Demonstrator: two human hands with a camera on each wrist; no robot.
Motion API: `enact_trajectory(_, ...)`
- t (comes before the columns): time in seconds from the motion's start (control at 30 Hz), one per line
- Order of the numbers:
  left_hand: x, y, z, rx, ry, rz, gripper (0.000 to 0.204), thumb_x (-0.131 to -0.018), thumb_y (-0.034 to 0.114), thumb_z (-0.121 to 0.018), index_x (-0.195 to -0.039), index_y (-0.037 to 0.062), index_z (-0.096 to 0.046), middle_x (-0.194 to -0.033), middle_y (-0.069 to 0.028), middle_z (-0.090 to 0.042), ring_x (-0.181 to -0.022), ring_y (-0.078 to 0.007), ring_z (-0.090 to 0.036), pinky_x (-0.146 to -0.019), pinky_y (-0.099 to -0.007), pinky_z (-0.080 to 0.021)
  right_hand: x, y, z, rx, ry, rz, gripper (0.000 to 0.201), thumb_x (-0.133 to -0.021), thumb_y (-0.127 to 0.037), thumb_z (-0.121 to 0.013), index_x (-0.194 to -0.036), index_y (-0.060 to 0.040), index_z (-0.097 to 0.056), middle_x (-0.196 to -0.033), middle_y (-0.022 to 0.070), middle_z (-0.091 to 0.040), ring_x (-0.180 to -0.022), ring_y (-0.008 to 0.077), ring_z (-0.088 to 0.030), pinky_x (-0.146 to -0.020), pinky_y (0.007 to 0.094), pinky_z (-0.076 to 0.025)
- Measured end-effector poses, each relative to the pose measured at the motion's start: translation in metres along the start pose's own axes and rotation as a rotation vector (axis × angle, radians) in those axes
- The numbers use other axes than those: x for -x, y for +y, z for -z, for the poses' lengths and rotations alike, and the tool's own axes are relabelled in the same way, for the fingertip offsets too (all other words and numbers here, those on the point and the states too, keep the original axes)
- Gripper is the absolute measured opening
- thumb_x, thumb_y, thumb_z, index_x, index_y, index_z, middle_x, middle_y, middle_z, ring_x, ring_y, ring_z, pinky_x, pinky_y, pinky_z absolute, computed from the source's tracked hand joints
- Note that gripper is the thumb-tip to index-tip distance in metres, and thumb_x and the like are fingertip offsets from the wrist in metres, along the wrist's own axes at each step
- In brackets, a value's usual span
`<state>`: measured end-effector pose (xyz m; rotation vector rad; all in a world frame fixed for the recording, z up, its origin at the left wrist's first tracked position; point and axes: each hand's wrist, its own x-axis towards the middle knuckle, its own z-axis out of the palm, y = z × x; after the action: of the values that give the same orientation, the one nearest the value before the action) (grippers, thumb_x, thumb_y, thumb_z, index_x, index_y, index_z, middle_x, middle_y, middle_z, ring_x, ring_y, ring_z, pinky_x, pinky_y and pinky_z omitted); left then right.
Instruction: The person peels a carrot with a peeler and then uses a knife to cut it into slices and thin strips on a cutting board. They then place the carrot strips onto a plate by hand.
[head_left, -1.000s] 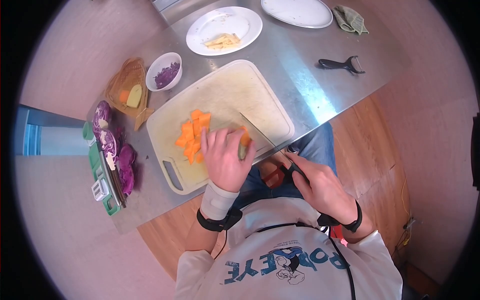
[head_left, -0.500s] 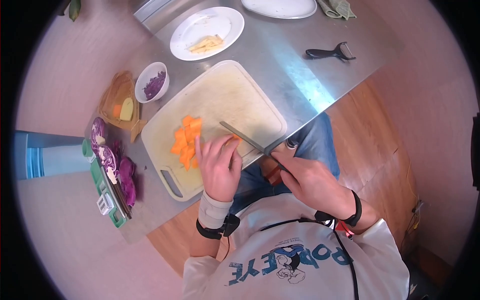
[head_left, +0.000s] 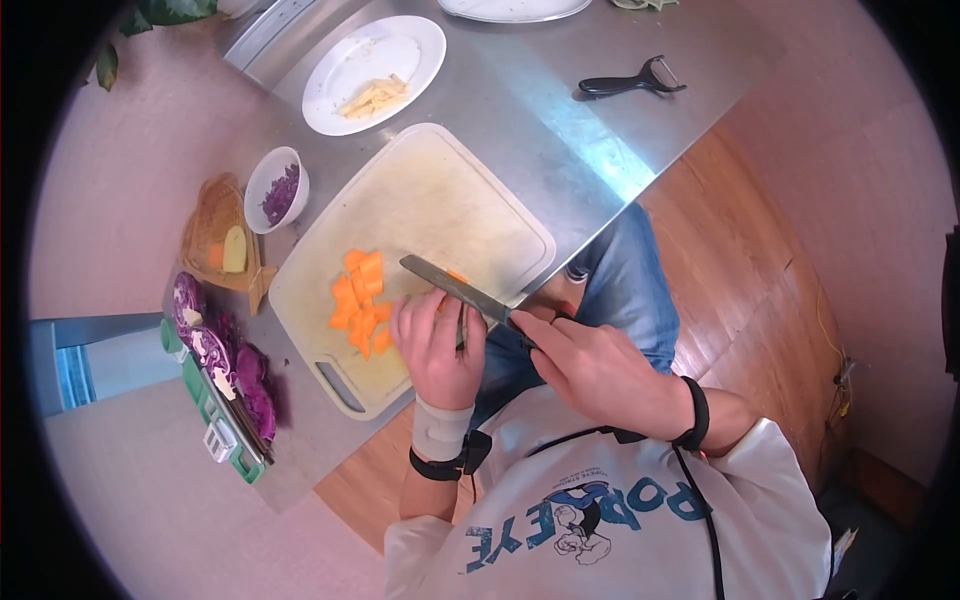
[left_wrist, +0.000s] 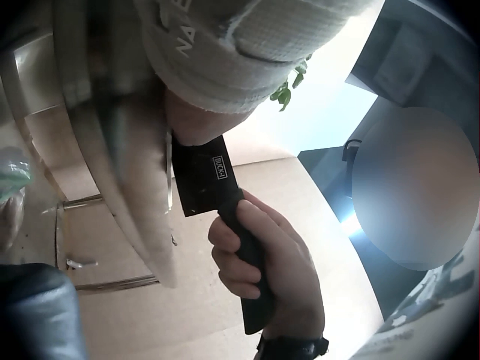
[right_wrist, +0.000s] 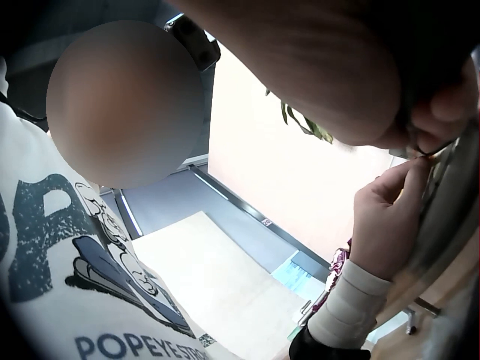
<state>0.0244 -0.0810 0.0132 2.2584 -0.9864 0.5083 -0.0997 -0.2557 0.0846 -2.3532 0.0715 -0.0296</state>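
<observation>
My right hand (head_left: 600,375) grips a kitchen knife (head_left: 455,285) by its black handle, the broad blade lying across the near side of the cutting board (head_left: 460,200). In the left wrist view the dark blade (left_wrist: 202,176) shows up close, with the fingers wrapped round its handle. My left hand (head_left: 437,350) has its fingers bent right beside the blade, holding a piece of carrot (head_left: 457,274) that the hand and blade mostly hide. Several cut orange carrot pieces (head_left: 355,300) lie on the board left of my fingertips.
Beyond the board stand a bowl of shredded purple cabbage (head_left: 277,190) and a plate (head_left: 420,50) with pale strips. A wicker basket (head_left: 205,205), cabbage pieces (head_left: 255,390) and a green slicer (head_left: 200,385) are at the left. A peeler (head_left: 635,82) lies at the far right.
The knife has swung leftward, and its blade now shows its flat side near the left fingers. The head view has shifted, moving the board left and slightly down in it.
</observation>
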Motion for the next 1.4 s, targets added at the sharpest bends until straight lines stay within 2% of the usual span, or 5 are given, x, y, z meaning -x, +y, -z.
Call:
enact_trajectory(0.4,-0.001,0.001,-0.001,-0.016,0.052,-0.039,0.026,-0.08,0.003,-0.081,-0.105,0.0017,-0.075,-0.112,-0.0096,-0.071,-0.101,-0.0309,-0.065,-0.095,-0.0437,-0.046,0.001,0.003,-0.004,-0.046,0.066,0.054,0.044,-0.097,-0.01,-0.067,-0.139,0.0023,-0.061,-0.085,0.0191,-0.068,-0.071,0.0387,-0.069,-0.062,0.0467,-0.058)
enact_trajectory(0.77,0.0,0.004,0.0,-0.012,0.014,0.042,0.024,-0.078,0.003,-0.082,-0.101,0.0025,-0.075,-0.111,-0.0093,-0.071,-0.103,-0.03,-0.066,-0.096,-0.0441,-0.047,-0.001,0.012,0.011,-0.077,-0.132,0.047,0.054,-0.1,-0.013,-0.066,-0.151,-0.0013,-0.053,-0.078,0.0147,-0.062,-0.064,0.0347,-0.066,-0.056,0.0448,-0.054)
enact_trajectory(0.93,-0.002,0.006,0.001,0.012,0.046,0.052,0.023,-0.077,0.0,-0.082,-0.099,0.0035,-0.074,-0.108,-0.0076,-0.072,-0.1,-0.0291,-0.067,-0.094,-0.0422,-0.048,-0.002,0.017,0.01,-0.088,-0.034,0.066,0.054,-0.1,-0.013,-0.066,-0.151,-0.0008,-0.053,-0.076,0.0148,-0.063,-0.062,0.0348,-0.065,-0.056,0.0452,-0.054)
enact_trajectory(1.27,-0.002,0.004,0.004,0.04,0.05,0.054,0.027,-0.077,-0.001,-0.083,-0.101,0.0028,-0.075,-0.108,-0.0073,-0.072,-0.101,-0.0285,-0.067,-0.093,-0.0417,-0.047,-0.006,0.008,0.012,-0.144,-0.102,0.031,0.053,-0.098,-0.004,-0.066,-0.15,-0.0004,-0.054,-0.078,0.0162,-0.064,-0.07,0.0368,-0.068,-0.064,0.0469,-0.055)
enact_trajectory(1.4,0.0,0.003,0.003,0.052,0.056,0.056,0.027,-0.075,-0.001,-0.084,-0.101,0.0024,-0.075,-0.109,-0.0083,-0.072,-0.102,-0.0293,-0.067,-0.095,-0.0426,-0.047,-0.006,0.006,0.014,-0.115,-0.078,0.06,0.05,-0.1,-0.011,-0.066,-0.147,-0.0001,-0.056,-0.072,0.0142,-0.06,-0.059,0.0347,-0.064,-0.056,0.0457,-0.053)
